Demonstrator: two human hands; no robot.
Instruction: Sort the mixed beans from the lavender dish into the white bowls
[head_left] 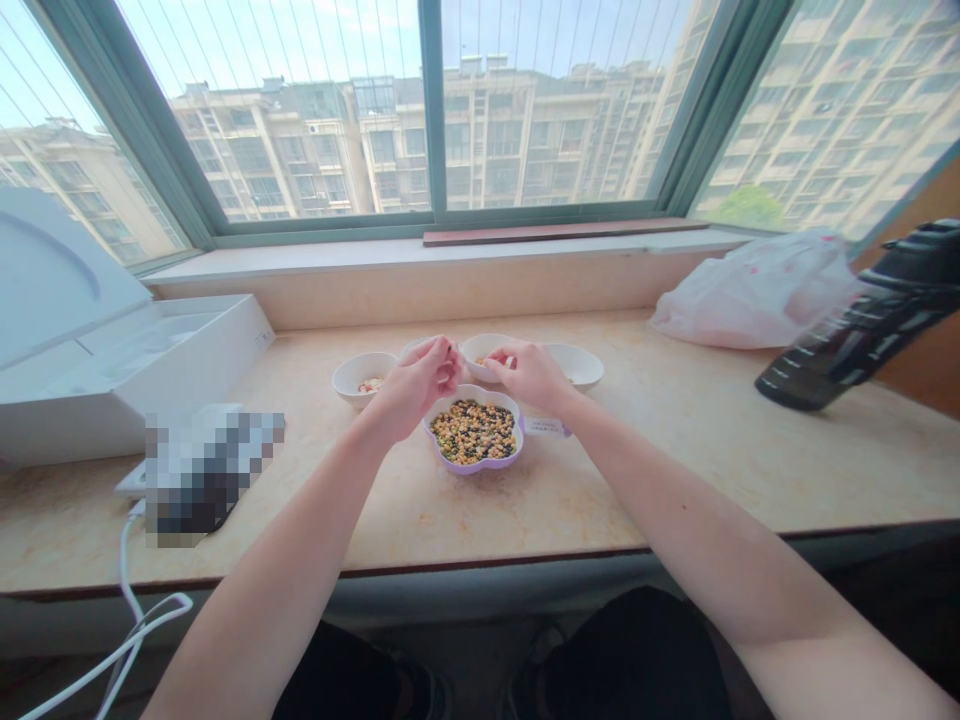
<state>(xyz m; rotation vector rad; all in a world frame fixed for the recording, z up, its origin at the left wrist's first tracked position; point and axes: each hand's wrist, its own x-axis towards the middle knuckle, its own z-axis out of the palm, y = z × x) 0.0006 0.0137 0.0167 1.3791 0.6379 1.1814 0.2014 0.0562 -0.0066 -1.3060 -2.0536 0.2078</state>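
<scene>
behind the purple-rimmed bowl [472,466], a white bowl [484,345] lies under the nearer right hand [531,372], fingers' hold unclear; left hand [420,387], fingers bunched.

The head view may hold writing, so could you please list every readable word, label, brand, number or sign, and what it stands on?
No text can be read.
White label, right of the purple bowl: print too small and blurred.
Dark bottle: white marks, too blurred to read.
Plastic bag: faint pink marks, illegible.
</scene>
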